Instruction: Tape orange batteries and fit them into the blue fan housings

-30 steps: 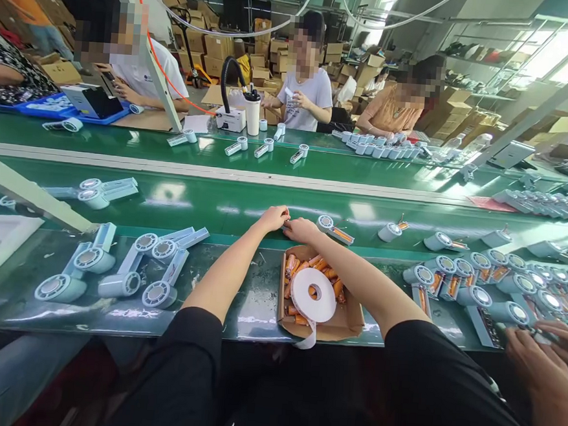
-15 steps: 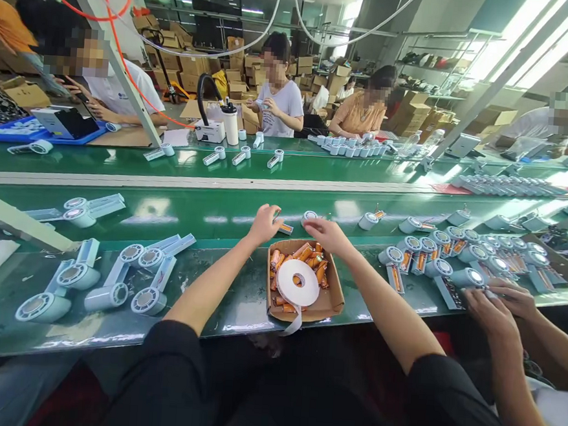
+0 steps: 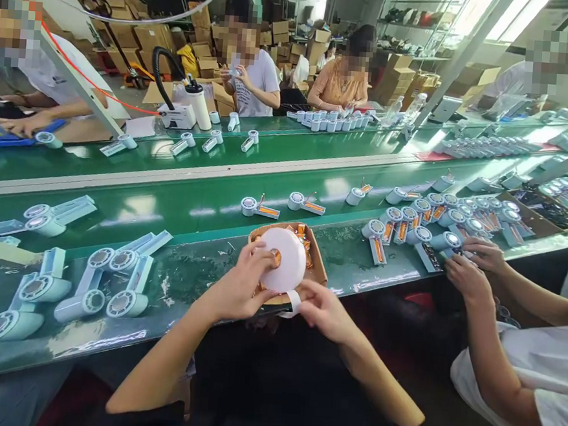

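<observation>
A white roll of tape (image 3: 288,260) is gripped at its left side by my left hand (image 3: 245,278), whose fingers reach to its core hole. My right hand (image 3: 323,310) pinches the loose tape end (image 3: 291,300) just below the roll. Under and behind the roll stands a shallow cardboard box (image 3: 320,267) with several orange-wrapped battery cells (image 3: 306,244) in it. Beyond the box, two light blue round-headed housings, a left one (image 3: 249,206) and a right one (image 3: 296,201), lie on the green belt, each with an orange cell in its handle.
Several light blue housings (image 3: 125,302) lie at the left of the bench. At the right, a co-worker's hands (image 3: 474,268) work beside a cluster of housings with orange cells (image 3: 409,225). Other people sit across the belt (image 3: 192,193).
Both hands have come back from the housings on the belt to the tape roll. The left has taken hold of the roll, lifting it somewhat, and the right its loose end. The view has shifted.
</observation>
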`<state>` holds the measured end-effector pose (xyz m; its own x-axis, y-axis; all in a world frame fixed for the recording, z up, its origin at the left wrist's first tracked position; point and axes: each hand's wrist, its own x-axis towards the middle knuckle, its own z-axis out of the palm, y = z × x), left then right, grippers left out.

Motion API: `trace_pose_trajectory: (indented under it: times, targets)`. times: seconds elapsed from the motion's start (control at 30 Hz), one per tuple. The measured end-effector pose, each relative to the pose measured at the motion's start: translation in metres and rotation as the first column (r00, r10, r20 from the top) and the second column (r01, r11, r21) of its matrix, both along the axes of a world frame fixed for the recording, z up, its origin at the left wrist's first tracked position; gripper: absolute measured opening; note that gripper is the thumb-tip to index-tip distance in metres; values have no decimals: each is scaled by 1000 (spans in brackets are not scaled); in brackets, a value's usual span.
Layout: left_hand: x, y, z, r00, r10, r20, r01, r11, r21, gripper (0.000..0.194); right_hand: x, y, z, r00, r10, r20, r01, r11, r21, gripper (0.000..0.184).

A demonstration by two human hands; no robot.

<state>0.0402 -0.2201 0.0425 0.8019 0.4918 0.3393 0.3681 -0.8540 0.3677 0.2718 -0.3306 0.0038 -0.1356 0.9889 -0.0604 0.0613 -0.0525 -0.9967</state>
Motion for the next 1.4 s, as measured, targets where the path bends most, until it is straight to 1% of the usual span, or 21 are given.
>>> trace_pose_trajectory:
  times: [0.07, 0.1, 0.17, 0.2, 0.23, 0.27, 0.33, 0.4, 0.47, 0.5, 0.57, 0.6, 0.67, 0.73, 0.8, 0.87, 0.93, 1.0, 1.1, 1.2, 1.4]
  targets:
    - [-10, -3, -6, 992, 79, 98, -85, 995, 55, 57, -16, -4, 9, 973, 211, 93, -219, 972, 83, 47]
    - [-15, -2, -12, 980, 124, 153, -139, 986, 89, 59, -21, -5, 13, 936, 317, 154, -336, 934, 120, 50]
    - [-25, -1, -27, 935, 242, 259, -280, 952, 120, 61, -23, -2, 14, 819, 507, 270, -555, 818, 148, 51]
    - [-31, -1, -35, 905, 306, 295, -351, 930, 114, 59, -21, 3, 12, 771, 550, 321, -614, 776, 146, 47]
    - [-36, -1, -43, 879, 362, 311, -409, 907, 100, 58, -18, 10, 8, 753, 539, 377, -623, 769, 144, 41]
    - [-41, -3, -49, 860, 406, 310, -451, 889, 86, 56, -15, 20, 4, 762, 469, 446, -581, 799, 152, 34]
    - [-47, -7, -57, 855, 435, 282, -473, 877, 82, 54, -7, 45, -8, 760, 201, 618, -408, 887, 214, 23]
    - [-49, -12, -62, 868, 425, 257, -460, 883, 92, 53, -2, 71, -19, 638, 1, 770, -336, 900, 277, 25]
    - [-48, -18, -65, 879, 410, 243, -442, 892, 96, 54, 1, 93, -27, 508, -36, 861, -401, 874, 273, 36]
    - [-47, -20, -66, 882, 408, 234, -438, 894, 92, 55, 2, 102, -29, 476, -20, 879, -438, 862, 256, 39]
    - [-46, -24, -68, 885, 414, 214, -438, 896, 78, 55, 4, 113, -31, 511, 31, 859, -450, 861, 237, 35]
    - [-47, -26, -69, 886, 418, 202, -438, 896, 68, 54, 6, 117, -30, 583, 45, 811, -407, 880, 244, 30]
    - [-50, -29, -70, 889, 422, 178, -436, 899, 50, 55, 10, 118, -27, 799, 3, 601, -208, 940, 271, 21]
    - [-55, -33, -70, 894, 421, 153, -431, 902, 38, 58, 13, 114, -23, 961, -114, 251, 55, 971, 231, 26]
    - [-59, -36, -69, 898, 421, 129, -429, 903, 37, 61, 13, 105, -17, 979, -182, -93, 192, 974, 117, 41]
    - [-60, -39, -68, 902, 417, 113, -425, 904, 54, 63, 9, 93, -9, 948, -163, -272, 179, 983, 36, 55]
    - [-60, -40, -66, 910, 404, 98, -412, 908, 80, 62, 3, 81, -2, 952, -119, -282, 127, 992, 12, 63]
    - [-58, -41, -64, 924, 375, 79, -382, 917, 113, 60, -1, 73, 5, 973, -90, -213, 96, 995, 16, 64]
    - [-57, -42, -60, 948, 316, 42, -319, 933, 164, 58, -1, 66, 15, 994, -32, -105, 37, 998, 42, 53]
    - [-56, -43, -56, 968, 252, 4, -248, 947, 202, 58, 4, 64, 22, 998, 63, -9, -63, 996, 69, 43]
    - [-55, -41, -41, 982, 114, -151, -85, 979, 185, 67, 15, 72, 33, 973, 181, 141, -196, 976, 98, 49]
